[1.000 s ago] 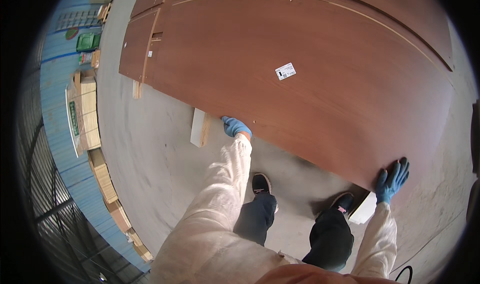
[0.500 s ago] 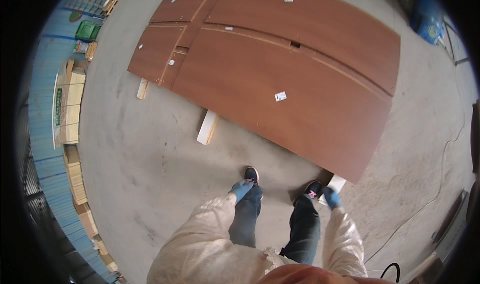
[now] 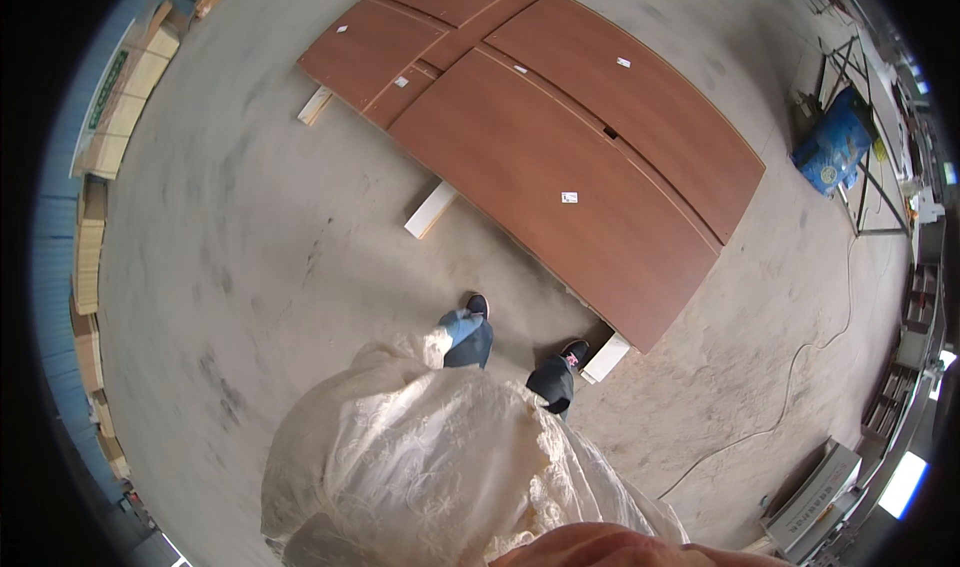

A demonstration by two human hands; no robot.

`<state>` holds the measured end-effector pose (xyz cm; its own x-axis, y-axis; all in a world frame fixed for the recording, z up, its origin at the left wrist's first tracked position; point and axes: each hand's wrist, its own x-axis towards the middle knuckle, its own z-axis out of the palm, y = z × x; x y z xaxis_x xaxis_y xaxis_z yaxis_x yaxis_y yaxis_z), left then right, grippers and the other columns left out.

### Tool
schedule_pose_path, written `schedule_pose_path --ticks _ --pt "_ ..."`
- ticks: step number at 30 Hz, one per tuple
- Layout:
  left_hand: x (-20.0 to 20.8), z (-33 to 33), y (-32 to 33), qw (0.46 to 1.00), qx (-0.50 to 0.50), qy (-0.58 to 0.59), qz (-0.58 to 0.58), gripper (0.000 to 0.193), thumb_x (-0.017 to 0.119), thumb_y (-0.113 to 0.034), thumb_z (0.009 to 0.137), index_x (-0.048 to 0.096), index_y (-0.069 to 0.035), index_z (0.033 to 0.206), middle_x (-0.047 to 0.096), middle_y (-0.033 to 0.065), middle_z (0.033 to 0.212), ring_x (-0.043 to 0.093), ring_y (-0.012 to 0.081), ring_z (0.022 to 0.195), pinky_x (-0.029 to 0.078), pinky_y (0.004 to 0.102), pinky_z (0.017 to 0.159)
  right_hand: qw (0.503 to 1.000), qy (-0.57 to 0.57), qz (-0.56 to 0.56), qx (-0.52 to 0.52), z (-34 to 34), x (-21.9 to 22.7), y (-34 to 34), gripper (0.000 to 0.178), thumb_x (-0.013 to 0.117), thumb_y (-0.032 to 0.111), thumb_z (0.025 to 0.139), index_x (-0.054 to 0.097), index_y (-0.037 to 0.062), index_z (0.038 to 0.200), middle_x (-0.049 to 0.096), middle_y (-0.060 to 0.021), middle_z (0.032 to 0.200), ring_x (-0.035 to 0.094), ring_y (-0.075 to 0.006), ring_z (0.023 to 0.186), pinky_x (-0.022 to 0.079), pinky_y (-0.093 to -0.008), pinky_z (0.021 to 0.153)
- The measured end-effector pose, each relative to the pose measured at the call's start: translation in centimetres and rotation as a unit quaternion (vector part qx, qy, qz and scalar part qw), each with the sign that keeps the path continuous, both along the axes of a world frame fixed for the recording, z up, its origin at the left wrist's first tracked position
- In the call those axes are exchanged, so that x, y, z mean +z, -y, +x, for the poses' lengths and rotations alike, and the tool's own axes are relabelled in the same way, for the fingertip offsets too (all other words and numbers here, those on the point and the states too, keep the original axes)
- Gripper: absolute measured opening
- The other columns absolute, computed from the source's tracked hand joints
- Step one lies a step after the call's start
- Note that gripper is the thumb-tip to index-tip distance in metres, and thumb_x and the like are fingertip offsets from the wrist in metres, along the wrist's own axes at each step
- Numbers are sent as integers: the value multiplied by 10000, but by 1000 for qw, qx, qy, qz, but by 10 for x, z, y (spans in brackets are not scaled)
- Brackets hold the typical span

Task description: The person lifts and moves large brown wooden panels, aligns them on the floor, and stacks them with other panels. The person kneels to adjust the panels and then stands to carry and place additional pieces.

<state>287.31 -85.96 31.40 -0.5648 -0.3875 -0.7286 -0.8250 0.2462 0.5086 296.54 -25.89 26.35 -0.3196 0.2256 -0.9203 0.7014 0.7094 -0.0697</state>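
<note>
My left hand (image 3: 460, 326), in a blue glove, hangs beside my left leg above the floor. It is small and blurred, so its fingers cannot be made out, and I see nothing in it. My right hand is hidden from view. In front of my feet lie large reddish-brown panels (image 3: 560, 157), set close together with narrow gaps and small white labels on them. Pale wooden beams stick out from beneath their near edge: one beam (image 3: 315, 105) at the far left, a second beam (image 3: 431, 210) in the middle, and a third beam (image 3: 605, 358) by my right shoe.
A blue drum (image 3: 832, 142) stands by a dark metal frame at the far right. A thin cable (image 3: 790, 392) winds over the concrete floor (image 3: 230, 267). Stacked pale boards (image 3: 130, 102) line the blue wall at left. A long grey box (image 3: 815, 492) lies at lower right.
My view has turned to the right, bringing the blue drum and metal frame further in. My right hand has gone out of sight; my left hand stays beside my leg.
</note>
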Motion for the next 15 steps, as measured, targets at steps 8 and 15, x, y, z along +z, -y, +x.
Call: schedule_pose_path --ticks 8,15 --pt "14 71 124 989 145 -16 12 333 708 -399 931 733 -72 873 693 51 787 609 168 682 497 358 645 961 -175 -207 55 -116 65 158 448 642 432 978 761 21 1108 774 -133 1002 692 -215 911 537 -410 800" --pt "67 237 170 908 396 97 100 336 750 -409 895 693 -81 856 574 18 634 483 139 543 384 377 490 927 -204 -68 306 -231 91 265 385 634 399 958 752 34 979 757 -154 897 704 -312 849 533 -433 742"
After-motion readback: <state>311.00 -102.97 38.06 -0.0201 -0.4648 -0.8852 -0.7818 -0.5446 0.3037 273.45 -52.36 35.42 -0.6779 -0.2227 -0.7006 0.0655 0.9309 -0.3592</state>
